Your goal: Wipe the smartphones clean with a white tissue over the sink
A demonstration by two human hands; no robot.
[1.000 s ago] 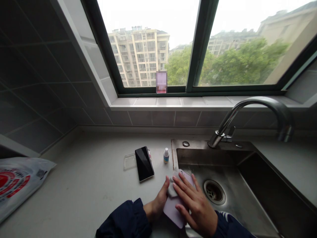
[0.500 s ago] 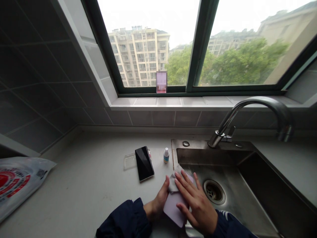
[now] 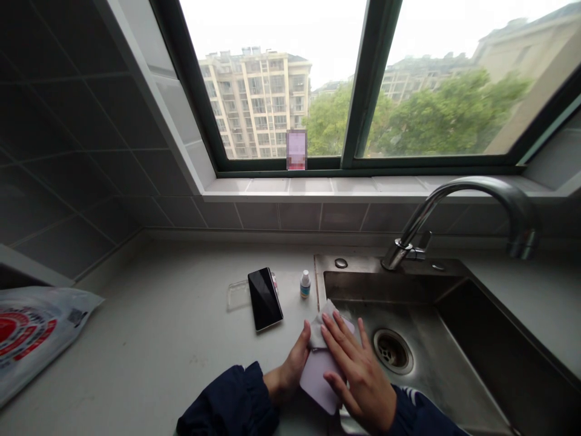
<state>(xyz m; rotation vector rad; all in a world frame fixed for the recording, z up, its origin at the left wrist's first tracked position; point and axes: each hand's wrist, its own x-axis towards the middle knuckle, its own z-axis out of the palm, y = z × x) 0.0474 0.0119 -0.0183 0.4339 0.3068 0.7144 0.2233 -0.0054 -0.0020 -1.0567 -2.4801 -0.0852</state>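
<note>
My left hand [image 3: 290,366] grips the left edge of a pale lilac phone case [image 3: 318,381], holding it over the sink's near rim. My right hand [image 3: 358,381] lies flat on the case, its fingers pressing a white cloth [image 3: 325,324] against the upper part. Part of the case is hidden under the cloth and fingers. To the left on the counter lie a black smartphone [image 3: 265,300] and a clear phone case [image 3: 238,295]. A small white-capped bottle [image 3: 305,284] stands beside the sink.
A stainless steel sink [image 3: 390,290] with a drain [image 3: 393,351] lies right of the hands, under a curved faucet [image 3: 454,206]. A printed plastic bag [image 3: 31,339] lies at the counter's left. Grey wall tiles and a window sill [image 3: 318,186] border the counter's back.
My right hand has slid slightly toward me along the case. The white cloth now sits a little farther up, near the case's far end. My left hand has barely moved.
</note>
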